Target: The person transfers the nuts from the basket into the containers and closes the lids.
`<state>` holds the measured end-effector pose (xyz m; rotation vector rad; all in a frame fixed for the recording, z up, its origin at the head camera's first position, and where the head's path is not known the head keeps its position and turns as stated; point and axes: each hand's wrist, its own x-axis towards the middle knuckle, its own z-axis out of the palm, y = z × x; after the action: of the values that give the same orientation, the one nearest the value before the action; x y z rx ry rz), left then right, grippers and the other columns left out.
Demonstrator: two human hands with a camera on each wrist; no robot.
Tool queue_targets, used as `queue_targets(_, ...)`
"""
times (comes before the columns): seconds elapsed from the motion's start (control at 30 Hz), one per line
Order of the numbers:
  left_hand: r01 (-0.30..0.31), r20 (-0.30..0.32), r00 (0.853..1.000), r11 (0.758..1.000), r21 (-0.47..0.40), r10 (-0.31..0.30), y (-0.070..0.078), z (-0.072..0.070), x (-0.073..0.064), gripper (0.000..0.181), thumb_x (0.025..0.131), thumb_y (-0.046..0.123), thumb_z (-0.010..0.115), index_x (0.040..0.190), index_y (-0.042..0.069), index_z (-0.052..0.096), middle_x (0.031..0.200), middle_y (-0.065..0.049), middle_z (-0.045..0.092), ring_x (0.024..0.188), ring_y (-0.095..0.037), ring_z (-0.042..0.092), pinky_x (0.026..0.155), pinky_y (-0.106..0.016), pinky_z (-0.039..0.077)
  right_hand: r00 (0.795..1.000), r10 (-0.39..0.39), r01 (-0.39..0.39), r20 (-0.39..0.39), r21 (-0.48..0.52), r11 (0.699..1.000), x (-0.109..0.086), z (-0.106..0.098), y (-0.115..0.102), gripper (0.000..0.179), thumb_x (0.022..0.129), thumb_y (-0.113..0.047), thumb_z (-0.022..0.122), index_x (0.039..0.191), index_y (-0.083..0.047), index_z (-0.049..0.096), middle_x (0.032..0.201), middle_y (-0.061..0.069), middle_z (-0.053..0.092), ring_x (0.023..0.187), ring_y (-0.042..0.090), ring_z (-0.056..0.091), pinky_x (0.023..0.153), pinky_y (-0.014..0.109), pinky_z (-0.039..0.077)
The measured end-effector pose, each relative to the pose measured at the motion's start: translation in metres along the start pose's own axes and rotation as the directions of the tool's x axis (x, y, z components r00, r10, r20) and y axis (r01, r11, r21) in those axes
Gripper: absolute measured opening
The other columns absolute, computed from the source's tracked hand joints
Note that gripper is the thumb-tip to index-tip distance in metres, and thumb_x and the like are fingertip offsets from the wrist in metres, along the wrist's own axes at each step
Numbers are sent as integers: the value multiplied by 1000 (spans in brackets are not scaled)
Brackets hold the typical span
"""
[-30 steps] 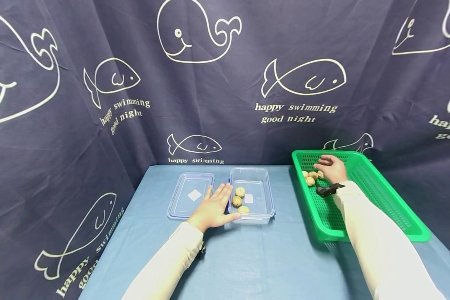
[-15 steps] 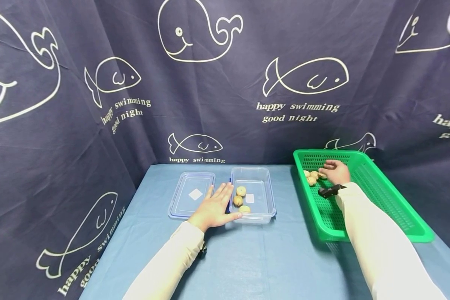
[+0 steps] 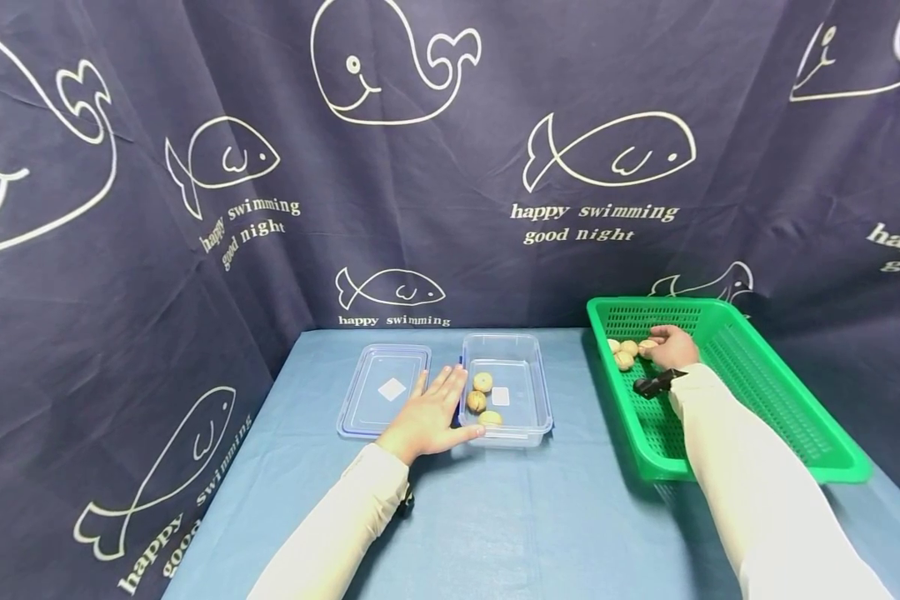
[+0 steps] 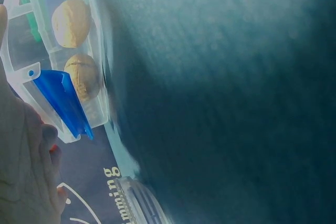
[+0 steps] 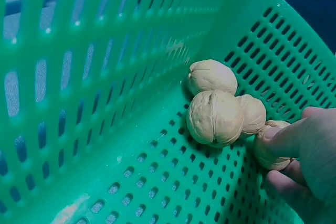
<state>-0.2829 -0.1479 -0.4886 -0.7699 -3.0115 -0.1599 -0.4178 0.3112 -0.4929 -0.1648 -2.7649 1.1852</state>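
Toward the far-left corner of the bench (image 3: pixel 480 525) lies the clear lid (image 3: pixel 378 408), flat, near the bench's far edge. The left hand (image 3: pixel 423 421) reaches across the lid's right edge with fingers straight and spread, along the left side of the clear box (image 3: pixel 519 379), the thumb over the box's near-left corner. Because this hand clasps nothing, a firm sideways push could slide the box, and weight on that corner might tilt it; whether it presses at all I cannot tell. The blue flap (image 4: pixel 60 103) hanging at the box's side could also catch a finger. Inside, three walnuts (image 3: pixel 477 402) line the left wall; being round, they would probably roll if the box were jolted.

Toward the bench's right edge stands the green basket (image 3: pixel 663 471). In its far-left corner, three loose walnuts (image 5: pixel 216 119) huddle together, and a drag against them could scatter the group. Just right of them, the right hand (image 3: pixel 672 346) pinches the fourth walnut (image 5: pixel 266 153) between thumb and fingers. Its curved shell offers little flat surface, so a loose pinch may let it slip; a low lift could knock it on the basket's left rim, and a drop outside might send it rolling toward the bench's near edge.
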Motion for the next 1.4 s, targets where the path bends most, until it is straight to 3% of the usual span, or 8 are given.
queue_targets(0.23, 0, -3, 1000, 1000, -12, 0, 1, 2, 0, 105, 91, 80, 38, 162, 7, 14, 169, -5, 13, 155, -21, 12, 124, -53, 3, 999, 8, -7, -41, 19, 1000, 0, -4, -3, 55, 91, -11, 70, 138, 10, 51, 127, 33, 61, 113, 46, 59, 88, 40, 46)
queue_targets(0.7, -4, -12, 1000, 1000, -22, 4, -1, 2, 0, 105, 91, 80, 39, 162, 7, 16, 169, -6, 15, 155, -22, 13, 124, -54, 4, 994, -84, 88, -70, 62, 994, -5, -5, -30, 55, 91, -13, 73, 138, 8, 52, 128, 34, 60, 116, 48, 57, 98, 54, 44)
queue_targets(1.07, -6, -7, 1000, 1000, -16, 6, 1, 1, 0, 105, 91, 80, 40, 162, 6, 16, 168, -7, 15, 155, -23, 14, 124, -54, 4, 979, -187, 195, -80, 104, 975, -9, -2, -44, 57, 92, -16, 75, 138, 8, 52, 126, 34, 62, 111, 44, 60, 79, 30, 46)
queue_targets(1.17, -4, -9, 1000, 1000, -9, 4, 0, 1, 1, 106, 90, 80, 39, 162, 6, 17, 168, -7, 15, 155, -23, 14, 124, -54, 5, 982, -175, 185, -75, 146, 972, -14, -3, -52, 57, 93, -15, 75, 139, 8, 51, 126, 33, 62, 105, 36, 62, 75, 21, 47)
queue_targets(1.27, -1, -8, 1000, 1000, -7, 1, 0, 2, 1, 105, 90, 80, 39, 162, 6, 17, 168, -6, 16, 155, -22, 14, 124, -54, 5, 985, -166, 174, -55, 212, 962, -18, -4, -59, 57, 93, -11, 74, 140, 9, 50, 128, 34, 60, 89, 12, 64, 71, 16, 52)
queue_targets(1.4, -1, -9, 1000, 1000, -5, 1, 1, 1, 0, 105, 91, 80, 39, 162, 6, 17, 168, -7, 16, 155, -23, 15, 124, -54, 6, 986, -163, 164, -27, 295, 941, -21, -4, -66, 59, 93, -10, 74, 141, 10, 47, 131, 35, 57, 75, -7, 57, 76, 25, 59)
